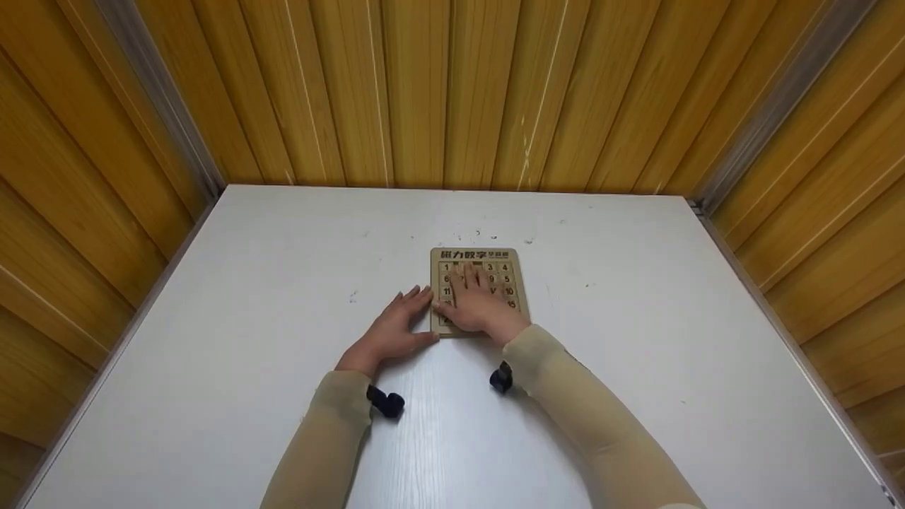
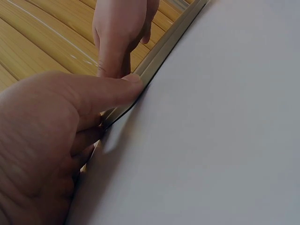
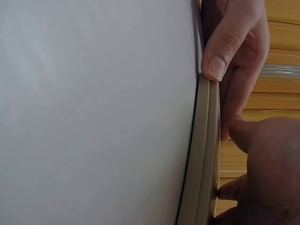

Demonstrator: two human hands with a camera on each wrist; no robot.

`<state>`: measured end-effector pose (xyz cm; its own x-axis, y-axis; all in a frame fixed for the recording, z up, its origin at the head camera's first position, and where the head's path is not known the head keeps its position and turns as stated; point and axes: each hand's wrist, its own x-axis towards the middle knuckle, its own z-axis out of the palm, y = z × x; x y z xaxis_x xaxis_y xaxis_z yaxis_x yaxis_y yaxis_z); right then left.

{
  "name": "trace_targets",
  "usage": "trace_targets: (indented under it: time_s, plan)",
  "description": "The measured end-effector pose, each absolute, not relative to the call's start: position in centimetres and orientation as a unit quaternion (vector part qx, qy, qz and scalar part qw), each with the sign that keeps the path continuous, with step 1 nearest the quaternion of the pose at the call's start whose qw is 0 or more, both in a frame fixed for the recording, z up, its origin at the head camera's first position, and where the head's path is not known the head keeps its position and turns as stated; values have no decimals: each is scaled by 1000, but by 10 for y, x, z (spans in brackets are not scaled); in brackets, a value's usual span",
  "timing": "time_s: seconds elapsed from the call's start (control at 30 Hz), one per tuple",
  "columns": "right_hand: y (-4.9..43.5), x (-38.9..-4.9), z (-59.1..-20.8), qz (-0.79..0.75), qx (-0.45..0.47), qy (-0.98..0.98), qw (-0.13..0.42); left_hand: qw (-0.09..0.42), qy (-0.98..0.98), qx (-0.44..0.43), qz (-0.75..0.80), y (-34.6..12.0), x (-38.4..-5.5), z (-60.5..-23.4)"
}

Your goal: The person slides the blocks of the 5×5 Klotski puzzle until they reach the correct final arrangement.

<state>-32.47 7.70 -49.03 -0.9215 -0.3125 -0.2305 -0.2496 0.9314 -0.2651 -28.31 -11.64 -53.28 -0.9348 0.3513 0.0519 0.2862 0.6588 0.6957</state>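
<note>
A wooden number slide puzzle (image 1: 523,300) lies flat on the white table, with numbered tiles in a frame and a printed title along its far edge. Along its left side is my left hand (image 1: 396,329); the thumb (image 2: 117,89) presses the near edge by the corner and the fingers reach along the left edge. My right hand (image 1: 481,304) lies over the tiles, fingers spread and fingertips touching the upper rows. It hides many of the middle and lower tiles. In the right wrist view the right hand (image 3: 272,164) shows with its fingertips down on the puzzle's face.
The white table (image 1: 212,339) has small dark scuffs beyond the puzzle. Wood-look panel walls (image 1: 410,92) enclose its back and both sides, with grey metal posts at the back corners. Black wrist-camera mounts (image 1: 387,403) sit at both beige sleeves.
</note>
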Motion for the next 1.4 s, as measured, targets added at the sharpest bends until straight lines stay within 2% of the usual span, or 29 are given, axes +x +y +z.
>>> trace_targets:
  time_s: [0.47,0.93,1.4]
  plan:
    - [75,-325,-490,-116,-153,972,138,43,908,182,374,-116,-284,-534]
    - [107,-327,-487,-139,-133,973,130,51,914,159,369,-113,-285,-534]
    - [120,-329,-489,-137,-121,975,123,38,909,187,371,-117,-285,-535]
